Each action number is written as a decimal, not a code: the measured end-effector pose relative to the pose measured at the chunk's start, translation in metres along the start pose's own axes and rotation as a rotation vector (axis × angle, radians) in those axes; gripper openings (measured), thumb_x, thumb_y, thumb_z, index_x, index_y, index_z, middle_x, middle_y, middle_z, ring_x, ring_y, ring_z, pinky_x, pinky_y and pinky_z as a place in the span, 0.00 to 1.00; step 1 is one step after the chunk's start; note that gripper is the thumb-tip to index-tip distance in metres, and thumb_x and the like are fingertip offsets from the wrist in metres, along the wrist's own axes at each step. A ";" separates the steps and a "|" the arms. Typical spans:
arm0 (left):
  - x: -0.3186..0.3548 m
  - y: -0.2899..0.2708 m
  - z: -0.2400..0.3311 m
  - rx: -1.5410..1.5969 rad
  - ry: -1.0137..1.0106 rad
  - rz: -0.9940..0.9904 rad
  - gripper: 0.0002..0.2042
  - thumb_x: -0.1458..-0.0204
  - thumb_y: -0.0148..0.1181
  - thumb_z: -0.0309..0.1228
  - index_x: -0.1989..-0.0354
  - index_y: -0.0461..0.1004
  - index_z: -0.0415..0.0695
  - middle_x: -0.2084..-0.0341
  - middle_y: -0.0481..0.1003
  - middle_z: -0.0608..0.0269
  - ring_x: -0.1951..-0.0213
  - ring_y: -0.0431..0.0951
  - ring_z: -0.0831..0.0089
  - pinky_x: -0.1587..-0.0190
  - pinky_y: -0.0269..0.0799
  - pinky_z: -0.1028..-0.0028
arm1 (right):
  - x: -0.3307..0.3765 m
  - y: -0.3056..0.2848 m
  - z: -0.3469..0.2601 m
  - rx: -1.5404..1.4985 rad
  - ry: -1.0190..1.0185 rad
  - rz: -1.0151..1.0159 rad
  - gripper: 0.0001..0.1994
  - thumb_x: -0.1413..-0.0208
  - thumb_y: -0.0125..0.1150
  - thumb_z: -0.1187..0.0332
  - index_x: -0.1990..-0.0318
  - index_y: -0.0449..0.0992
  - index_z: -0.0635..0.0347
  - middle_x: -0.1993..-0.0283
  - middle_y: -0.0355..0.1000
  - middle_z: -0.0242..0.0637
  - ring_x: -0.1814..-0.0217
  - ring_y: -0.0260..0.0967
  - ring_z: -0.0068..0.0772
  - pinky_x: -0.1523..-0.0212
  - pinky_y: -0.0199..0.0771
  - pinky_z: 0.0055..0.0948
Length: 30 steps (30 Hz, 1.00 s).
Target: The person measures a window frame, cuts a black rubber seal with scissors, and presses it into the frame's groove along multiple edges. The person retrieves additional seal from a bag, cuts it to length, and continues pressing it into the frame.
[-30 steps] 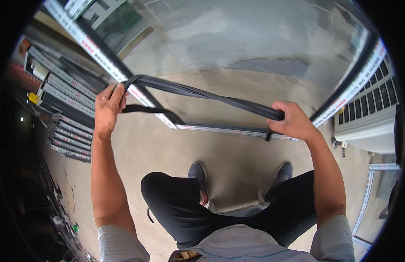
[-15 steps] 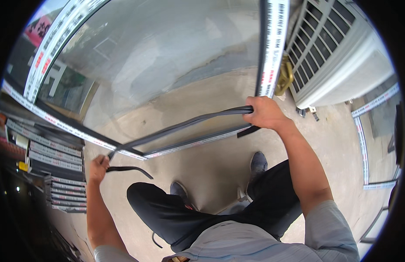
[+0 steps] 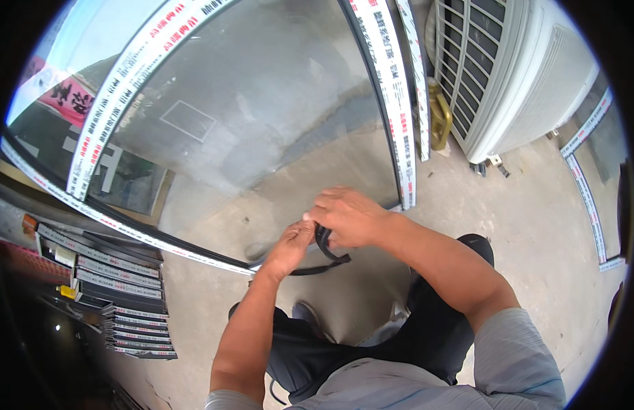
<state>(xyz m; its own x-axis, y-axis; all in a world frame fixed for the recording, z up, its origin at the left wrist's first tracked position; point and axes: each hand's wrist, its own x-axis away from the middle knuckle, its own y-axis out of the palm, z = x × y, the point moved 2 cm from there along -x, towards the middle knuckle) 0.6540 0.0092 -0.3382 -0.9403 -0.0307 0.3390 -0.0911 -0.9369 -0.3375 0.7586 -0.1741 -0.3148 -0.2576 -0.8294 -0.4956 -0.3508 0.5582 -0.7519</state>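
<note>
Close together: left hand (image 3: 288, 249) from seven o'clock, right hand (image 3: 350, 216) from four, both gripping bent, black, rubbery-looking strip (image 3: 322, 240).

Both hands (image 3: 292, 249) (image 3: 348, 215) hold a black strip (image 3: 323, 240) near a framed glass pane (image 3: 262, 123)

Black strip (image 3: 322, 239) partly hidden by hands (image 3: 350, 217); window frame (image 3: 391, 89) cut off.

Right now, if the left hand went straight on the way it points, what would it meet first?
Most likely the right hand, just ahead of the left hand at the black strip; whether the hands touch is unclear.
</note>
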 end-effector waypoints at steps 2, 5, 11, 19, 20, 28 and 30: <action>0.004 0.014 0.033 0.113 0.027 -0.030 0.23 0.28 0.47 0.52 0.57 0.77 0.42 0.72 0.74 0.72 0.65 0.68 0.82 0.58 0.66 0.76 | 0.003 -0.005 0.014 -0.005 0.106 -0.015 0.18 0.57 0.75 0.65 0.60 0.76 0.61 0.60 0.73 0.41 0.50 0.72 0.46 0.46 0.73 0.44; 0.014 0.000 0.030 0.035 0.044 -0.014 0.20 0.29 0.52 0.47 0.52 0.79 0.40 0.74 0.74 0.72 0.70 0.66 0.83 0.65 0.62 0.78 | -0.005 -0.006 0.011 0.132 0.188 0.116 0.21 0.56 0.76 0.60 0.60 0.75 0.65 0.60 0.73 0.42 0.50 0.72 0.48 0.48 0.75 0.44; 0.047 -0.039 -0.011 0.271 0.074 0.240 0.16 0.30 0.57 0.39 0.46 0.78 0.39 0.74 0.75 0.70 0.71 0.70 0.81 0.65 0.68 0.77 | -0.022 0.028 0.007 0.122 0.703 -0.266 0.29 0.42 0.68 0.44 0.57 0.74 0.68 0.58 0.77 0.55 0.54 0.78 0.51 0.54 0.80 0.45; 0.099 -0.062 -0.048 0.377 0.100 0.025 0.15 0.31 0.58 0.36 0.42 0.76 0.42 0.67 0.79 0.69 0.67 0.73 0.81 0.61 0.72 0.77 | -0.044 0.122 -0.029 -1.778 1.082 0.043 0.30 0.27 0.45 0.41 0.50 0.77 0.62 0.54 0.78 0.39 0.50 0.76 0.33 0.46 0.75 0.34; 0.103 -0.065 -0.051 0.318 0.089 0.014 0.14 0.30 0.57 0.35 0.42 0.76 0.42 0.67 0.78 0.70 0.67 0.73 0.81 0.61 0.71 0.77 | -0.051 0.129 -0.028 -1.675 1.085 0.150 0.28 0.27 0.47 0.42 0.50 0.77 0.62 0.55 0.77 0.37 0.53 0.75 0.31 0.48 0.75 0.33; 0.143 -0.152 -0.089 0.208 0.051 0.166 0.10 0.30 0.56 0.35 0.57 0.73 0.39 0.71 0.77 0.68 0.67 0.75 0.80 0.62 0.72 0.74 | -0.152 0.120 -0.073 -1.133 0.838 0.377 0.15 0.30 0.60 0.54 0.57 0.78 0.57 0.70 0.69 0.25 0.70 0.64 0.17 0.69 0.66 0.22; 0.157 -0.167 -0.090 0.202 0.049 0.206 0.10 0.30 0.56 0.35 0.59 0.73 0.39 0.71 0.77 0.69 0.67 0.75 0.80 0.62 0.70 0.74 | -0.185 0.113 -0.091 -1.055 0.731 0.407 0.14 0.30 0.61 0.56 0.58 0.78 0.58 0.69 0.70 0.24 0.71 0.64 0.16 0.70 0.66 0.22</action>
<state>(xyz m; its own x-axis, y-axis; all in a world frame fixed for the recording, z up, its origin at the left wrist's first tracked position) 0.4921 0.1926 -0.3081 -0.9473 -0.2153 0.2371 0.1661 -0.9632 -0.2112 0.6845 0.0445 -0.2679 -0.8103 -0.5860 -0.0093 -0.5697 0.7838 0.2472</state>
